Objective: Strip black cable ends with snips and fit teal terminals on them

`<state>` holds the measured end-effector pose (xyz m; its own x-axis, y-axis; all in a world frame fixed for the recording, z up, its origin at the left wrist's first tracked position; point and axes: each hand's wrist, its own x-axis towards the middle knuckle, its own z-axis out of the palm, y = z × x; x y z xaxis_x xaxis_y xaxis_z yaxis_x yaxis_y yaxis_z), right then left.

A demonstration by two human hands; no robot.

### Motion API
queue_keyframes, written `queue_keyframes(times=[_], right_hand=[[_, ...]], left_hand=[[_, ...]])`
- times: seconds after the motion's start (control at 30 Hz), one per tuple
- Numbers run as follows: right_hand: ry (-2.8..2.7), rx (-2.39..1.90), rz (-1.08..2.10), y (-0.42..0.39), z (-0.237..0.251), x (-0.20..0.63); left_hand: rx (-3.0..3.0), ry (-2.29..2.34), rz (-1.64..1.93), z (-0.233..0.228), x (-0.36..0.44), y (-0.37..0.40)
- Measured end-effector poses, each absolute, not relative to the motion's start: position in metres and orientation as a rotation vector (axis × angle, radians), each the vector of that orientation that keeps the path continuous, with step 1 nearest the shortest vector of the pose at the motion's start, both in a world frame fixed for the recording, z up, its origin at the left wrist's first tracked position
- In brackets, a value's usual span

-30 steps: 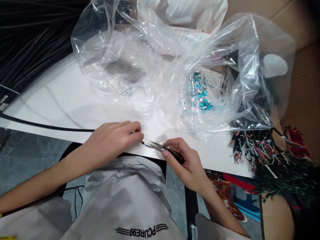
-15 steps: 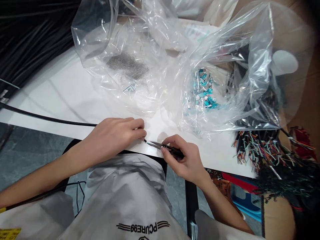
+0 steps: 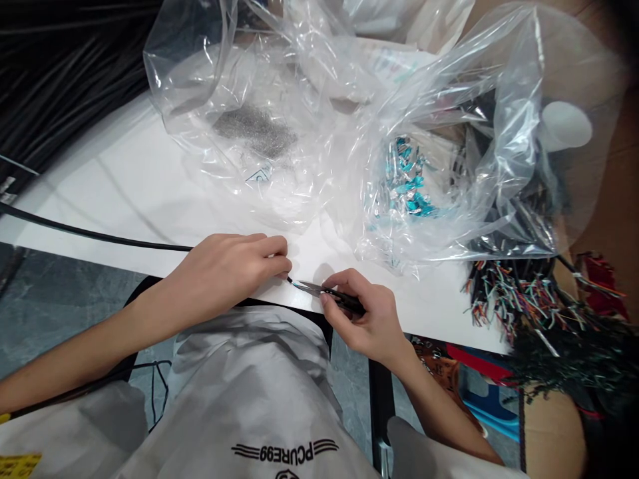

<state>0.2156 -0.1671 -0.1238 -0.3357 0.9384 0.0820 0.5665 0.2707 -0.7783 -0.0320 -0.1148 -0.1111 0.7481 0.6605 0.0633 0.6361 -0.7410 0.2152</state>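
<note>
White desk (image 3: 124, 193) across the middle, seen from above. Large clear bags (image 3: 309, 126) heaped at the back, one with a grey pile (image 3: 254, 133) inside, another with teal scraps (image 3: 407, 186). Bundle of cut wires (image 3: 524, 299) with coloured ends at the right edge of the desk, beside cardboard.

Thin black cable (image 3: 90, 234) running in from the left across the desk and under the left hand (image 3: 229, 269). Left hand closed, palm down at the near edge, fingertips pinching the cable just short of its end. Stripped cable tip (image 3: 295, 284) sticking out a little past the fingertips, showing a bit of light blue.

Right hand (image 3: 367, 316) closed around small black snips (image 3: 332, 294), thumb and forefinger on the handles, just right of the left hand. Blades pointing left, meeting the cable tip; too small to tell whether fully shut on it.

Compared with a second ago: snip blades then spread apart with coloured strands showing between hands, now drawn together at the tip. Hands closer together. Since half a second ago, almost no change.
</note>
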Motion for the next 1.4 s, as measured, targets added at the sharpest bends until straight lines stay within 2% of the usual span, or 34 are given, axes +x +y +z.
queue_keyframes(times=[0.5,0.7,1.4], right_hand=[[-1.985,-1.364,0.843,-0.168,-0.1241,0.2141],[-1.991,-1.368,0.84,-0.1683,-0.1247,0.2132],[-1.991,-1.338,0.799,-0.1702,-0.1288,0.2124]], left_hand=[[2.752,1.055,0.106,-0.1053,-0.0295,-0.1134],[2.701,1.05,0.191,-0.1056,-0.0292,-0.1137],[2.703,1.07,0.158,-0.1062,-0.031,-0.1144]])
